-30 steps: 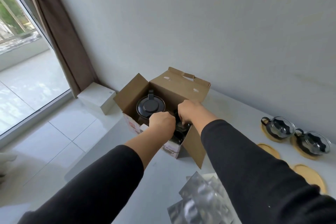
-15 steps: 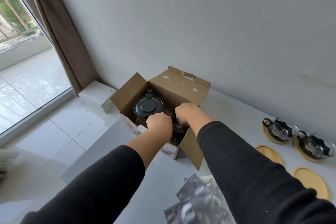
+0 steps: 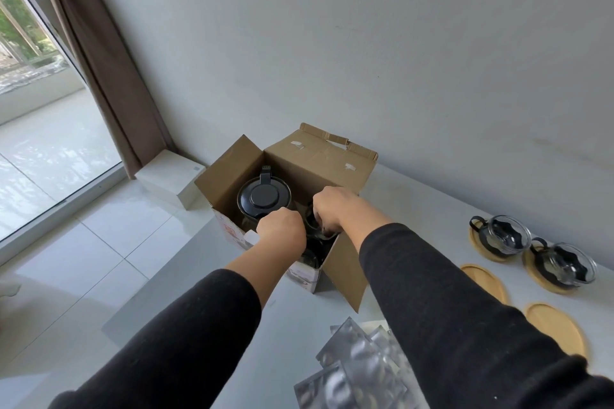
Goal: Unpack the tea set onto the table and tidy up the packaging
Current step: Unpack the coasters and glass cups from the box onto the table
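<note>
- Cup (image 3: 315, 226) inside the box (image 3: 319, 159) at the worktop's (image 3: 415, 209) left edge: both hands' fingers reach in; grasp hidden.
- Lift straight up, clear of the teapot (image 3: 264, 199).

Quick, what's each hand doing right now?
Left hand: closed inside the cardboard box; what it grips is hidden.
Right hand: closed on a glass cup.

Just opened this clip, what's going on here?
A person is unpacking a tea set from an open cardboard box on a white table. Both hands are down inside it: the left hand and right hand are closed around a dark glass piece, though exactly what is hidden. A teapot with a black lid still sits in the box. Two glass cups stand on wooden coasters at right, two coasters lie bare, and silver foil bags lie near the table's front.
</note>
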The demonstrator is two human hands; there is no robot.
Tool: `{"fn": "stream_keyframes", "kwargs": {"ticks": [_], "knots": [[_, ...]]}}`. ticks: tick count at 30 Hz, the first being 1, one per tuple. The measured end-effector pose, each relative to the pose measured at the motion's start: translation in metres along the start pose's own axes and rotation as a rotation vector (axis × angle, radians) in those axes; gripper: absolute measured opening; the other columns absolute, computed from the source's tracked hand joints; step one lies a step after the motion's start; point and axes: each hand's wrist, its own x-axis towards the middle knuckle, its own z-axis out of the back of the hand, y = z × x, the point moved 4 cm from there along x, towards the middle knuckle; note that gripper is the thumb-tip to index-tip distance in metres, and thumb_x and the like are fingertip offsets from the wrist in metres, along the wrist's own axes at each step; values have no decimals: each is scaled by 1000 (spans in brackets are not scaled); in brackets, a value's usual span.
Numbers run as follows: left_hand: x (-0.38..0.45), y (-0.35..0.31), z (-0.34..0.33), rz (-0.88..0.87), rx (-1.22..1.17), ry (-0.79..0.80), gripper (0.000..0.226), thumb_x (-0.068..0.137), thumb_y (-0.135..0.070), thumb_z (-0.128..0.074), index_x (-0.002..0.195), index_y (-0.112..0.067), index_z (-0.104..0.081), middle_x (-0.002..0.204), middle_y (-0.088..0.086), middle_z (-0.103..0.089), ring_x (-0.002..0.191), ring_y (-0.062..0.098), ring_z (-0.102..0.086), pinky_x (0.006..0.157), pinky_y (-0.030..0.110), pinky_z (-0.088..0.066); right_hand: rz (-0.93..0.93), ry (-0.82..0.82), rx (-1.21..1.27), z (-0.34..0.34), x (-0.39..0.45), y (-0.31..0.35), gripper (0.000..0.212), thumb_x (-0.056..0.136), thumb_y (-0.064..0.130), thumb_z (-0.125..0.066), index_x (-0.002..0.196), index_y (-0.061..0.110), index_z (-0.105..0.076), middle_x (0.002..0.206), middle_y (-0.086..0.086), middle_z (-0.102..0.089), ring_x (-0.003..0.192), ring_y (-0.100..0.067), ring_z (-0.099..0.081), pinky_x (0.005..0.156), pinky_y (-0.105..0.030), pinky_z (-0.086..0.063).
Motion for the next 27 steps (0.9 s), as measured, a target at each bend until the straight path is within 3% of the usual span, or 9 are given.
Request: {"fn": "stream_keyframes", "kwargs": {"ticks": [3,6,13,19,21,24,27], "knots": [[-2,2,1,4,-52,-2,19,92,-4,-53,100,-6,-70,73,4,-57,70,19,-59,73,27,-55,13,-23,33,4,-5,-2,10,81,14,-71,88,8,-73,93,-11,-70,87,-28,-67,75,-34,-57],[-3,3,3,7,-104,-5,19,92,-4,-52,100,-6,-69,66,3,-52,64,16,-56,69,25,-53,16,-19,60,12,-12,-4,9,83,14,-71,87,6,-73,94,-11,-71,88,-27,-68,77,-33,-57],[-13,0,11,12,-161,-48,17,91,-4,-52,95,-5,-68,62,1,-47,52,12,-47,61,25,-46,29,-43,81,36,-36,-7,5,82,9,-71,85,6,-74,86,-7,-68,78,-20,-61,67,-26,-47],[-26,-12,26,-19,-96,-175,24,91,1,-50,100,-2,-71,77,7,-57,70,22,-57,68,30,-52,12,-130,76,59,-60,-9,9,85,12,-69,90,8,-75,83,-4,-64,76,-16,-54,47,-18,-30],[-28,-16,34,-26,-71,-214,24,92,0,-49,102,-2,-71,81,8,-59,75,24,-61,71,31,-53,10,-159,73,65,-69,-10,9,85,11,-68,91,8,-75,84,-3,-63,77,-15,-54,49,-19,-33],[-31,-19,45,-31,-39,-253,23,93,-2,-51,106,-2,-70,95,12,-69,88,27,-68,75,32,-55,-13,-201,81,72,-82,-13,10,86,13,-67,92,10,-74,89,-1,-64,80,-15,-55,65,-24,-42],[-35,-20,57,-23,16,-290,22,92,-4,-53,107,-3,-69,101,12,-70,93,28,-67,67,30,-49,-57,-262,122,80,-101,-20,8,85,14,-68,90,13,-73,87,-1,-62,80,-16,-55,69,-27,-44]]}}
